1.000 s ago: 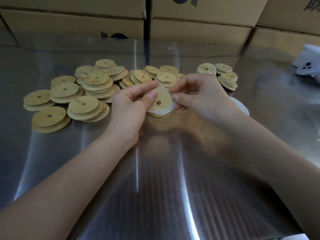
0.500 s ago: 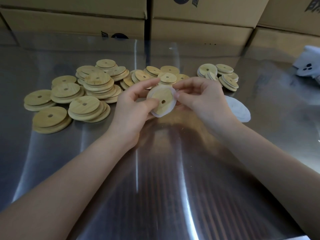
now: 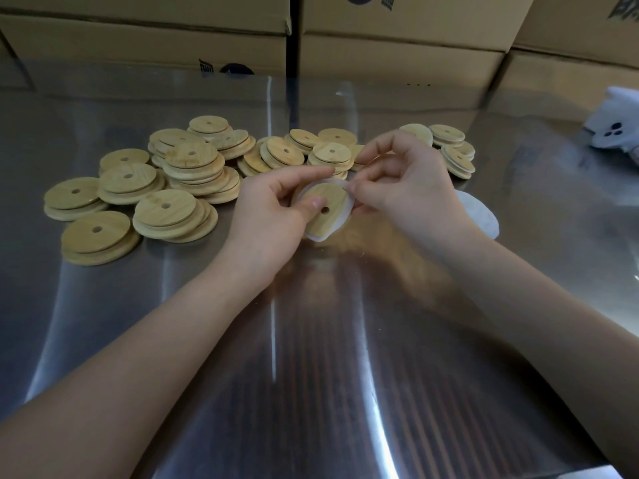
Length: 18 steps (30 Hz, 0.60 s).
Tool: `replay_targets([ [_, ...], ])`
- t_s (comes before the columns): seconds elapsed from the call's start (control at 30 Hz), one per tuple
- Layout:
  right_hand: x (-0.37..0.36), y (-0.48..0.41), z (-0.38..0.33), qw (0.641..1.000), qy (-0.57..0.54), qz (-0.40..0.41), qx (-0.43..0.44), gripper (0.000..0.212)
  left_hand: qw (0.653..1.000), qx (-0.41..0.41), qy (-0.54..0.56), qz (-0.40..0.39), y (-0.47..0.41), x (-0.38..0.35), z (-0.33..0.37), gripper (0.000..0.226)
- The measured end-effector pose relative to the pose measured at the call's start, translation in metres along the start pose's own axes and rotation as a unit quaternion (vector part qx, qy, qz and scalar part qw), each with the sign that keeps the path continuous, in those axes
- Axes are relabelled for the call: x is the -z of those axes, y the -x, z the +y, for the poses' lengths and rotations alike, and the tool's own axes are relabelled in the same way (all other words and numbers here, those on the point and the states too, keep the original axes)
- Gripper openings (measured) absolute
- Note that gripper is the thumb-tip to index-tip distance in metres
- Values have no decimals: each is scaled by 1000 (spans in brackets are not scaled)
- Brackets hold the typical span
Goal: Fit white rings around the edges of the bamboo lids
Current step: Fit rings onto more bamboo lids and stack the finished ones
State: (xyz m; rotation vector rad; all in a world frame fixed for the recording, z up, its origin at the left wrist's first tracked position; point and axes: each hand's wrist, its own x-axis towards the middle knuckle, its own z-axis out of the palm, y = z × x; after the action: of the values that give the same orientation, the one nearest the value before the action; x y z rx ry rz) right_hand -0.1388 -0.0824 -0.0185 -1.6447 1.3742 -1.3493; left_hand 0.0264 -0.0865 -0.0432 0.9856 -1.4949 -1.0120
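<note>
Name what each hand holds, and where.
Left hand grips the bamboo lid, thumb on its face; right hand pinches the white ring at the lid's top.

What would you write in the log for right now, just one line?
step: fitting white ring on bamboo lid | left hand: holds lid | right hand: pinches ring | ring: bulges loose at lower edge

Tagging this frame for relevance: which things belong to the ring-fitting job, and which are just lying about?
Job: left hand, right hand, held lid, white ring partly on it, pile of lids, white pile by the right arm, likely spare rings.
Lying about: cardboard boxes, white thing with dark dots at far right.
</note>
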Motion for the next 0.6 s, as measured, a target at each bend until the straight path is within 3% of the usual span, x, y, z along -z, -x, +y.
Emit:
replay_targets([
  [0.23, 6, -5, 0, 997, -53, -45, -28, 29, 999, 25, 37, 6, 0, 0, -1, 43],
  [0.6, 4, -2, 3, 999, 17, -40, 15, 27, 997, 50, 48, -35, 1, 1, -3, 39],
])
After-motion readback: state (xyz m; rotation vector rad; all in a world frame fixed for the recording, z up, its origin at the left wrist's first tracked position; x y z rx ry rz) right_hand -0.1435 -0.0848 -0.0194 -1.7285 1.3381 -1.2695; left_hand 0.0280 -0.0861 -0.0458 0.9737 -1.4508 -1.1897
